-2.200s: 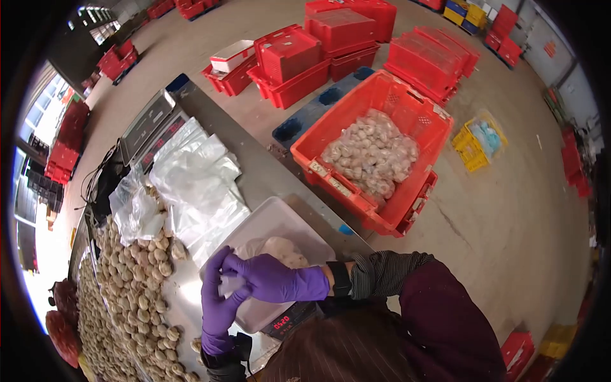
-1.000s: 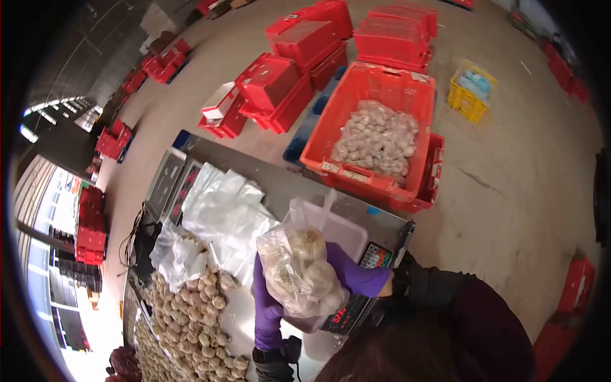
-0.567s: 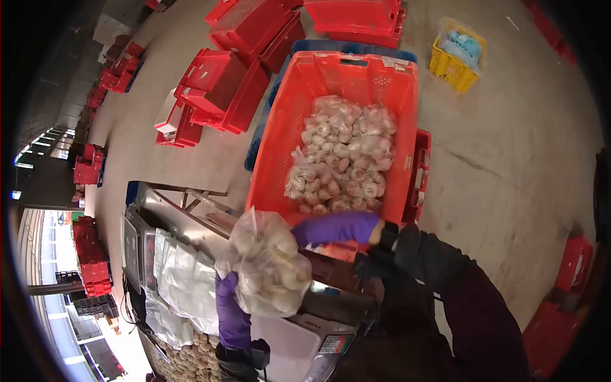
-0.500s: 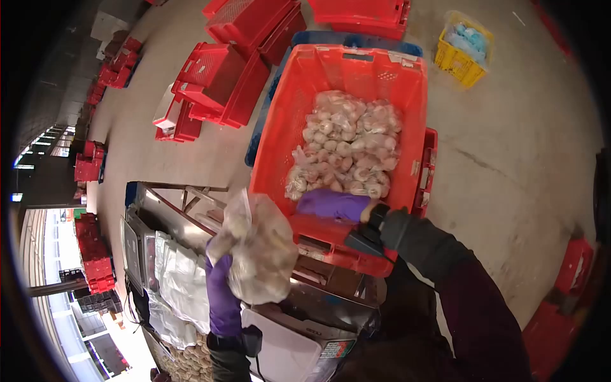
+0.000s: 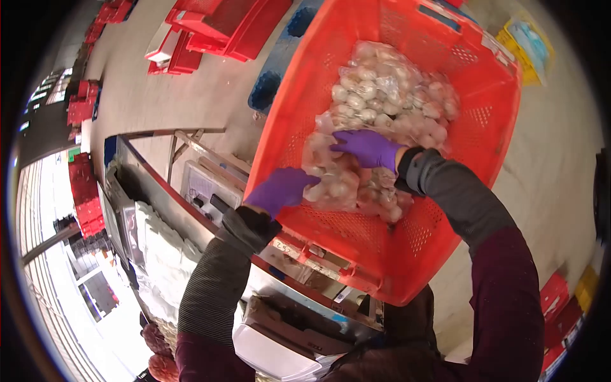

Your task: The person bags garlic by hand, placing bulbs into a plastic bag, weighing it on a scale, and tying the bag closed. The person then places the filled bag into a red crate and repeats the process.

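Clear plastic bags of pale round produce (image 5: 366, 89) lie in a large red crate (image 5: 487, 118). My left hand (image 5: 281, 191), in a purple glove, reaches over the crate's near left wall and touches the left edge of a bag (image 5: 334, 181); its fingertips are partly hidden at the plastic. My right hand (image 5: 369, 148), gloved in purple too, rests on top of the bags with its fingers stretched out to the left. Both hands are close together, with the bag between and beneath them.
Below the crate stands a metal work stand with a white scale (image 5: 270, 347). White plastic bags (image 5: 162, 254) hang at its left. More red crates (image 5: 219, 32), a blue pallet (image 5: 264, 89) and a yellow crate (image 5: 519, 48) with blue stuff inside are on the floor.
My left hand has moved from the scale into the crate, and the filled bag it held is now down among the others. My right hand has shifted further over the bags. The view is closer to the crate.
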Motion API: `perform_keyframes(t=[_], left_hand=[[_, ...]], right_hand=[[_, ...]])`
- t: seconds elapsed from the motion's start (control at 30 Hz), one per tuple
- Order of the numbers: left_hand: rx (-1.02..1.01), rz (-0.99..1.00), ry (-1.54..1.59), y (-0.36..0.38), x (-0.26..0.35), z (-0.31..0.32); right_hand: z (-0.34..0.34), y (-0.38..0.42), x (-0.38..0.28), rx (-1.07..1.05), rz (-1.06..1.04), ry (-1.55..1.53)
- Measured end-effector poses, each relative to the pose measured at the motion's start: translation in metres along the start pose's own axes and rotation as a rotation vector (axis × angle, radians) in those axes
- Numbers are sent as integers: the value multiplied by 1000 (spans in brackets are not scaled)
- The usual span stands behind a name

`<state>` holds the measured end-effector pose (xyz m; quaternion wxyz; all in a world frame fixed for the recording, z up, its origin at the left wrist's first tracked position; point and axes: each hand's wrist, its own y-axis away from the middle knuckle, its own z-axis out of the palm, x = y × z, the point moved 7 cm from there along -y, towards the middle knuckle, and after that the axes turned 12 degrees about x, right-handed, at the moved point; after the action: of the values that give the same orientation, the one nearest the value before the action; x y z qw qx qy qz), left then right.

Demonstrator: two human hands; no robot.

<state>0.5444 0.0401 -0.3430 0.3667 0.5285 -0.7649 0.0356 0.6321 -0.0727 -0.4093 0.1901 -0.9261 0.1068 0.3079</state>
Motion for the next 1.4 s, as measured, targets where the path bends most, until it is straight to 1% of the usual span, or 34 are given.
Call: perform_keyframes(t=[0.03,0.07,0.1,0.13,0.17,0.2,0.23,0.27,0.3,0.33,0.4,0.47,0.53,0.6,0.67,0.7,0.73,0.8,0.83,0.87,0.93,0.97,1.0,1.03,1.07,1.1,1.13,1.17,1.2,1.23,1.27,1.3,1.33,1.4], left_hand=[[-15,-79,-123,9,5,-1],[-20,-167,-249,18,9,-6],[13,-206,-289,27,28,-16],[91,-195,-187,42,51,-29],[176,-196,-103,60,70,-43],[386,-132,102,86,92,-60],[496,-211,124,116,112,-70],[434,-278,153,141,131,-80],[503,-258,191,169,150,-89],[550,-325,169,199,170,-89],[705,-438,258,272,177,-79],[955,-571,265,351,191,-74],[1075,-893,233,444,203,-42],[1205,-1229,146,531,227,-13],[1293,-1407,120,600,238,17],[1255,-1395,60,617,236,16],[1221,-1382,5,633,229,10],[1101,-1125,-167,636,186,-12],[1107,-996,-230,628,160,-27],[1157,-874,-234,617,125,-38],[1203,-769,-554,588,70,-58],[1134,-780,-677,576,39,-58],[1068,-786,-787,565,11,-51],[1042,-737,-665,560,-23,-41],[1015,-694,-547,559,-47,-36],[1324,-677,-294,585,-52,-41],[1587,-617,-78,626,-51,-49],[1993,-557,300,685,-51,-44],[2301,-589,254,754,-67,-25],[2605,-594,515,822,-59,-1],[2807,-807,128,886,-43,22],[2561,-955,-124,896,-13,3],[2303,-1056,-355,897,23,-20],[2089,-697,28,815,89,-61]], right_hand=[[3,-2,-4,27,111,16],[5,-1,-21,12,77,19],[-11,-9,-59,175,-2,56],[-18,-26,-101,349,-111,55],[24,-30,-98,241,-13,-83],[71,-29,-92,112,74,-218],[62,-41,-107,37,151,50],[84,-48,-104,-72,104,248],[86,-52,-105,6,33,309],[83,-42,-109,79,-20,371],[89,-42,-109,-60,52,360],[83,-40,-102,-252,157,235],[72,-26,-80,-284,144,302],[35,-13,-52,-142,237,289],[-32,-42,-101,-213,623,277],[-34,-58,-119,-200,614,304],[-44,-79,-142,-64,478,334],[-63,-116,-197,195,190,387],[-74,-140,-255,329,44,410],[-66,-162,-315,297,-58,366],[-29,-188,-443,336,-287,228],[6,-199,-489,166,-219,54],[57,-203,-509,-113,72,164],[107,-202,-529,-352,118,317],[158,-201,-539,-497,39,371],[199,-200,-541,-627,-5,332],[239,-202,-523,-675,2,358],[238,-205,-527,-728,138,362],[243,-210,-528,-717,159,358],[249,-213,-523,-693,148,386],[259,-211,-517,-671,144,403],[275,-209,-504,-693,168,441],[283,-209,-497,-649,186,500],[269,-210,-518,-621,234,553]])
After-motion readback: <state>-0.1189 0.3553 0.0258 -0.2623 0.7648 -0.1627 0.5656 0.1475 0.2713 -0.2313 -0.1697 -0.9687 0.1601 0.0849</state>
